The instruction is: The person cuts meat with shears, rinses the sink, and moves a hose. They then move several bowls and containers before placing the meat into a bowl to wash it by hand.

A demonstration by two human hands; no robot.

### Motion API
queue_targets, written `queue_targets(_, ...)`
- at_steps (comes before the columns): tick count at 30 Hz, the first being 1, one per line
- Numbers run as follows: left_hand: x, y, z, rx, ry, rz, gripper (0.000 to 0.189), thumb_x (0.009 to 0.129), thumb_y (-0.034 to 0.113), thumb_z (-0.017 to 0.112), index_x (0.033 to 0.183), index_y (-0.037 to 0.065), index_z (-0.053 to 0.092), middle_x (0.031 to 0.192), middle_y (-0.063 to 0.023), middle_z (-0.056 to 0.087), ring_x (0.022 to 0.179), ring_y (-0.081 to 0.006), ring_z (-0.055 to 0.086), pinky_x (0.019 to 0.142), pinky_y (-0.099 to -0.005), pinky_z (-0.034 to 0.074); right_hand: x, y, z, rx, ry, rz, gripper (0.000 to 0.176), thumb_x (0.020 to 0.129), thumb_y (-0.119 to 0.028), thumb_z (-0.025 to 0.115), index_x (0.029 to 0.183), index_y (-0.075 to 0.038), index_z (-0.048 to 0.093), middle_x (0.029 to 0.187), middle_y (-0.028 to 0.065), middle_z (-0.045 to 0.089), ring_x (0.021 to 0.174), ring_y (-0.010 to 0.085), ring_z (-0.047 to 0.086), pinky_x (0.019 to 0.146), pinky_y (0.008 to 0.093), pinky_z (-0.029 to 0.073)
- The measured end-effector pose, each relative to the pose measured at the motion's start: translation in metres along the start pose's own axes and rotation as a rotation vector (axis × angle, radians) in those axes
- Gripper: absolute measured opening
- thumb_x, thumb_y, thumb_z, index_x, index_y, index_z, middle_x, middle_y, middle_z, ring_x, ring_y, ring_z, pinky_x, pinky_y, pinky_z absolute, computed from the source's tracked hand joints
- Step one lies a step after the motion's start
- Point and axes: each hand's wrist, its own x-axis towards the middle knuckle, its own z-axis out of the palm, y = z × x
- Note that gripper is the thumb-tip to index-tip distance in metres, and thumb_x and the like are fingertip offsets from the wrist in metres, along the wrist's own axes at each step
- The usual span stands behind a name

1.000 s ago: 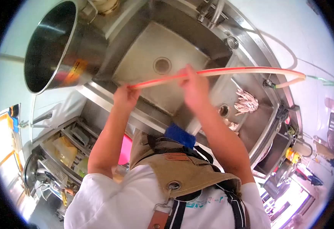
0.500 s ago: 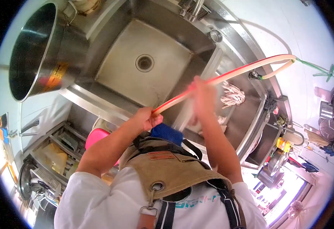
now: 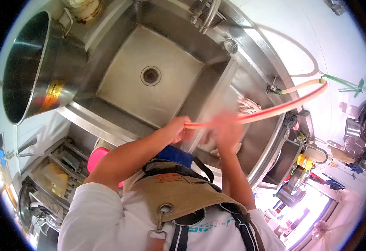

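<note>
A pale hose with a red stripe [image 3: 283, 108] arcs from a tap [image 3: 274, 88] on the right down to my hands. My left hand [image 3: 179, 129] is closed round its free end, above the front rim of the sink [image 3: 149, 106]. Further along, my right hand [image 3: 228, 130] is wrapped about the hose, its fingers smeared by motion. Behind that hand, a bundle of whitish strands [image 3: 248, 105], like a mop head or rag, lies partly hidden in the right-hand basin [image 3: 260, 140].
A large steel pot [image 3: 68, 54] stands tilted at the left of the sink. A faucet [image 3: 210, 19] and a small strainer [image 3: 230, 45] are at the back. Green string [image 3: 344, 83] ties the hose to the wall. A pink container [image 3: 99, 158] sits below my left arm.
Both hands have moved lower relative to the basins, my left one also rightward. The hose now sags in a lower, flatter curve, and the view has shifted slightly.
</note>
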Motion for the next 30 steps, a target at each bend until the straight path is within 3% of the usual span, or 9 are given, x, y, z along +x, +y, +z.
queue_targets(5, 0.029, 0.050, 0.046, 0.074, 0.182, 0.171, 0.021, 0.081, 0.023, 0.050, 0.084, 0.003, 0.056, 0.067, -0.0096, 0.059, 0.055, -0.0247, 0.061, 0.052, -0.0373, 0.055, 0.009, -0.018, -0.011, 0.226, 0.080, 0.171, 0.020, 0.089, -0.014, 0.058, 0.078, 0.002, 0.065, 0.059, 0.0008, 0.057, 0.054, 0.0049, 0.048, 0.048, 0.0210, 0.038)
queue_targets(6, 0.029, 0.063, 0.046, 0.137, 0.158, 0.172, 0.027, 0.082, 0.028, 0.055, 0.096, 0.006, 0.051, 0.091, -0.0141, 0.060, 0.073, -0.0271, 0.061, 0.056, -0.0391, 0.053, 0.010, -0.020, -0.013, 0.213, 0.056, 0.172, 0.020, 0.089, -0.013, 0.058, 0.079, 0.003, 0.065, 0.059, 0.0008, 0.056, 0.053, 0.0049, 0.048, 0.047, 0.0210, 0.037)
queue_targets(9, 0.022, 0.076, 0.052, 0.131, 0.254, 0.327, 0.024, 0.079, 0.015, 0.052, 0.099, 0.002, 0.049, 0.084, -0.0121, 0.061, 0.064, -0.0242, 0.063, 0.049, -0.0339, 0.055, 0.007, -0.020, -0.015, 0.196, 0.012, 0.176, 0.020, 0.089, -0.013, 0.057, 0.080, 0.003, 0.064, 0.057, 0.0005, 0.055, 0.049, 0.0051, 0.046, 0.044, 0.0212, 0.035)
queue_targets(14, 0.031, 0.074, 0.033, 0.109, 0.265, 0.308, 0.032, 0.079, 0.013, 0.052, 0.109, 0.005, 0.043, 0.090, -0.0110, 0.061, 0.068, -0.0220, 0.061, 0.054, -0.0354, 0.055, -0.008, -0.014, -0.009, 0.287, -0.025, 0.252, 0.018, 0.090, -0.013, 0.056, 0.088, 0.003, 0.064, 0.054, 0.0001, 0.053, 0.045, 0.0066, 0.047, 0.041, 0.0229, 0.035)
queue_targets(20, 0.032, 0.069, 0.026, 0.123, 0.263, 0.414, 0.034, 0.086, 0.024, 0.055, 0.114, 0.007, 0.048, 0.090, -0.0117, 0.063, 0.075, -0.0258, 0.061, 0.066, -0.0433, 0.054, -0.009, 0.020, -0.010, 0.465, -0.189, 0.389, 0.022, 0.090, -0.016, 0.055, 0.095, 0.005, 0.061, 0.078, 0.0112, 0.064, 0.064, 0.0151, 0.061, 0.053, 0.0241, 0.048)
queue_targets(24, 0.037, 0.070, 0.033, 0.170, 0.343, 0.419, 0.038, 0.089, 0.029, 0.050, 0.119, 0.007, 0.047, 0.090, -0.0106, 0.064, 0.078, -0.0244, 0.062, 0.072, -0.0414, 0.053, 0.002, 0.033, -0.002, 0.508, -0.257, 0.685, 0.025, 0.089, -0.020, 0.055, 0.097, 0.003, 0.061, 0.086, 0.0128, 0.064, 0.072, 0.0177, 0.063, 0.057, 0.0273, 0.050)
queue_targets(26, 0.056, 0.065, 0.005, 0.306, 0.391, 0.405, 0.041, 0.089, 0.028, 0.047, 0.123, 0.005, 0.045, 0.099, -0.0140, 0.062, 0.088, -0.0282, 0.059, 0.080, -0.0425, 0.049, 0.005, 0.051, 0.000, 0.505, -0.236, 0.637, 0.023, 0.089, -0.020, 0.052, 0.096, -0.001, 0.062, 0.080, 0.0111, 0.064, 0.067, 0.0163, 0.061, 0.047, 0.0305, 0.046)
queue_targets(28, 0.095, 0.055, -0.039, 1.191, 0.437, 0.458, 0.044, 0.089, 0.026, 0.044, 0.126, 0.004, 0.043, 0.108, -0.0174, 0.060, 0.098, -0.0319, 0.057, 0.087, -0.0435, 0.045, 0.003, 0.068, -0.002, 0.378, -0.286, 0.550, 0.024, 0.088, -0.021, 0.053, 0.096, 0.000, 0.063, 0.081, 0.0107, 0.064, 0.069, 0.0169, 0.062, 0.051, 0.0306, 0.048)
queue_targets(30, 0.111, 0.049, -0.054, 1.683, 0.510, 0.497, 0.047, 0.089, 0.026, 0.043, 0.130, 0.002, 0.041, 0.119, -0.0197, 0.054, 0.110, -0.0344, 0.051, 0.095, -0.0438, 0.040, 0.001, 0.076, -0.006, 0.293, -0.339, 0.486, 0.025, 0.089, -0.019, 0.053, 0.097, 0.004, 0.062, 0.086, 0.0127, 0.064, 0.074, 0.0185, 0.063, 0.060, 0.0306, 0.050)
